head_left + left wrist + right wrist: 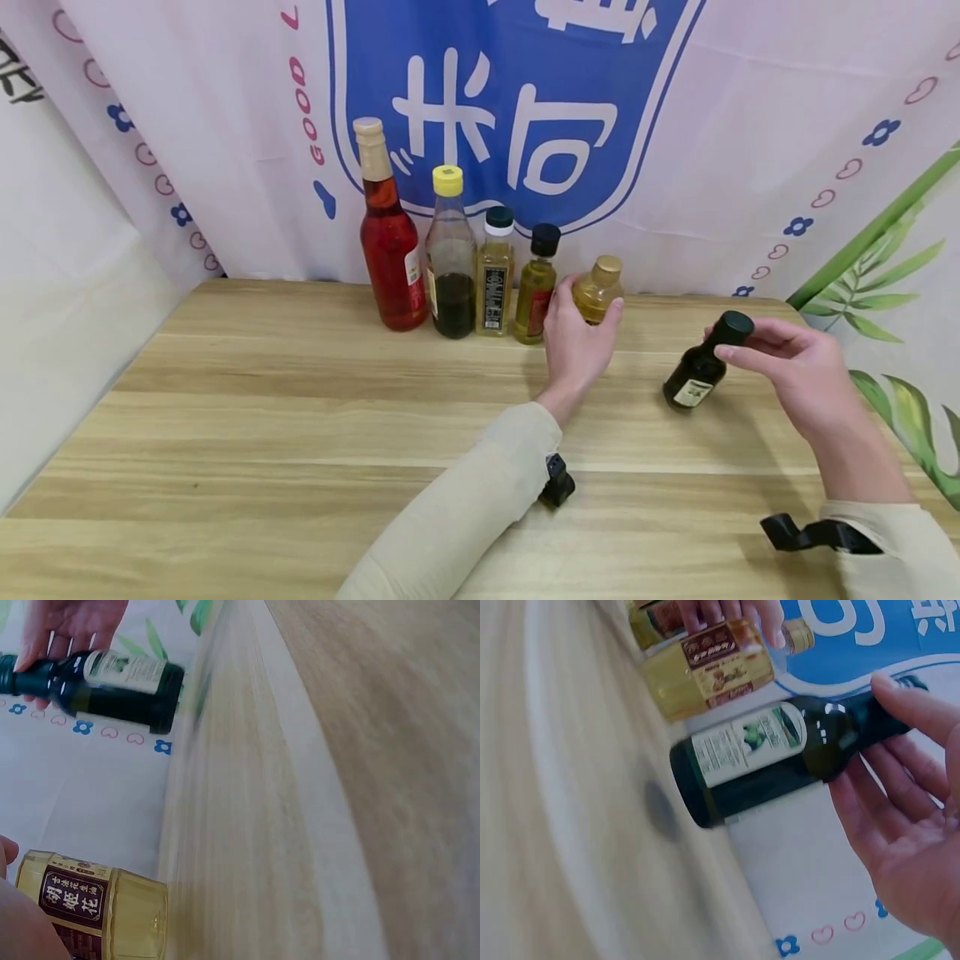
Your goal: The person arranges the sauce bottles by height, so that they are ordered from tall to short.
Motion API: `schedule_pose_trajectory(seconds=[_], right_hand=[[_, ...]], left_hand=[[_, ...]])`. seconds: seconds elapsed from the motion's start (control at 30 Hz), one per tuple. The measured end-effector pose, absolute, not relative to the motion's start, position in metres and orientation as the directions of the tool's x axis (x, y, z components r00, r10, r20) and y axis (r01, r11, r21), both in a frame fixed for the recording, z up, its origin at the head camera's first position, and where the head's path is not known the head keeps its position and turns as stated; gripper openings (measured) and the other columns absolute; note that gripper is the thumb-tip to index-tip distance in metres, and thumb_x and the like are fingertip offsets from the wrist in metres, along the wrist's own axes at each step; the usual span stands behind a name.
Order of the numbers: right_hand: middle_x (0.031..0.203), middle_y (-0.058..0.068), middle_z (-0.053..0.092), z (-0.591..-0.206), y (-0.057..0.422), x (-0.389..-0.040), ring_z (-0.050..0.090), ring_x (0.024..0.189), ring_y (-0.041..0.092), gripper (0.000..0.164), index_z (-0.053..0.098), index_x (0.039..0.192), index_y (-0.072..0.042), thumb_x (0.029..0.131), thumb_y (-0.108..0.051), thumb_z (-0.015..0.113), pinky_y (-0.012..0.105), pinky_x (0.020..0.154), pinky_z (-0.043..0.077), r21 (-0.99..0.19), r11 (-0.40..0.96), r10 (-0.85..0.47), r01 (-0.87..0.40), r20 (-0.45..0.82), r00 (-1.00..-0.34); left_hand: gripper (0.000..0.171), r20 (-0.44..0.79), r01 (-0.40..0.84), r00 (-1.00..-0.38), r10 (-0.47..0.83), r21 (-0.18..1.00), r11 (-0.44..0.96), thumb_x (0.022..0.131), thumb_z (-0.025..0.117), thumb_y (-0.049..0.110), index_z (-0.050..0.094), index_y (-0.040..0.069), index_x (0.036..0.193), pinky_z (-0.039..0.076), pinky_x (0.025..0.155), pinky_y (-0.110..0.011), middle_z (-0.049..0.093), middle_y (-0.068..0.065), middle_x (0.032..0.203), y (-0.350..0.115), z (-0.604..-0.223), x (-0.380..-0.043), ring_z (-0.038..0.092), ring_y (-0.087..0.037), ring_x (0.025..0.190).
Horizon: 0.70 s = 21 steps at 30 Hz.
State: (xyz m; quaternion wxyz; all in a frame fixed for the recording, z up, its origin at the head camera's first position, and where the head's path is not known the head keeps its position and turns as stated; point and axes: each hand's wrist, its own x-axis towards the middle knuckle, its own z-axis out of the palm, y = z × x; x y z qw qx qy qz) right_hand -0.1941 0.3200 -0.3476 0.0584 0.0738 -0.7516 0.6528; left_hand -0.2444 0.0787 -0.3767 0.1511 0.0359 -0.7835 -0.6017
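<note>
My left hand (pixel 579 354) grips a clear bottle of golden oil (pixel 597 293) with a gold cap, standing at the right end of a row of bottles. In the left wrist view, this oil bottle (pixel 139 919) shows a dark label with Chinese characters. To the right, my right hand (pixel 810 379) holds a small dark green bottle (pixel 692 377) by its neck, tilted, with the cap toward the hand. The right wrist view shows the dark green bottle (pixel 757 761) raised off the tabletop, its pale label facing the camera. Part of the left hand's grip is hidden.
Left of the hands stand a tall red bottle (pixel 392 258), a yellow-capped bottle of dark liquid (pixel 452 304), a square bottle (pixel 495 283) and a black-capped oil bottle (pixel 536 296). A printed curtain (pixel 255 200) hangs behind the wooden table (pixel 262 433).
</note>
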Motion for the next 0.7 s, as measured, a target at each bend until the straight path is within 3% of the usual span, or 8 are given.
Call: schedule_pose_trajectory(seconds=[0.23,0.53,0.7], right_hand=[[0.088,-0.019,0.077,-0.340,0.300,-0.214,0.069,0.087,-0.002,0.024,0.081,0.105,-0.021,0.085,-0.011,0.090,0.007,0.078,0.053,-0.972,0.218,0.149,-0.093,0.127,-0.981],[0.089,-0.020,0.072,-0.342,0.273,-0.241,0.064,0.091,0.000,0.031,0.074,0.106,-0.024,0.082,-0.017,0.093,0.007,0.075,0.054,-0.980,0.199,0.260,-0.010,0.062,-0.964],[0.093,-0.017,0.072,-0.345,0.261,-0.253,0.065,0.092,0.001,0.037,0.071,0.113,-0.017,0.083,-0.015,0.093,0.008,0.076,0.056,-0.988,0.151,0.247,0.014,0.024,-0.969]], left_hand=[[0.064,0.192,0.129,-0.953,-0.233,0.957,0.260,0.097,0.077,0.037,0.050,0.019,0.152,0.056,0.107,-0.046,0.064,-0.005,0.142,0.079,-0.377,-0.244,0.065,-0.026,0.127],[0.066,0.210,0.142,-0.948,-0.238,0.951,0.275,0.096,0.078,0.038,0.050,0.017,0.152,0.056,0.107,-0.048,0.065,-0.008,0.142,0.078,-0.377,-0.244,0.066,-0.029,0.127],[0.068,0.200,0.131,-0.951,-0.237,0.951,0.279,0.096,0.078,0.038,0.049,0.017,0.154,0.056,0.108,-0.049,0.064,-0.008,0.144,0.078,-0.377,-0.244,0.065,-0.030,0.129]])
